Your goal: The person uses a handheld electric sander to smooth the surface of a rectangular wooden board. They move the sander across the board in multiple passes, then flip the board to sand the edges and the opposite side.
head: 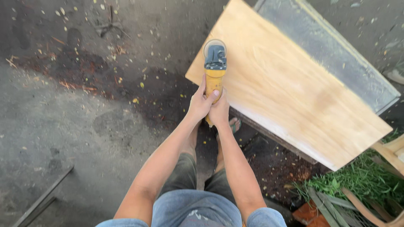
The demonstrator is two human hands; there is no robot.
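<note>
Head view: left hand [199,103] and right hand [219,111] both wrap tightly around the yellow grinder [215,71], thumb on top. Its disc sits on the near corner of the pale board [290,88], above dusty ground [63,126].

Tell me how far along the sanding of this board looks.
Done: much of the wooden board looks smooth and pale, with dust on the ground. In hand: left hand and right hand both grip the yellow grinder, its disc at the board's near-left edge. Left: cannot tell; no rough patch clearly shows.
</note>
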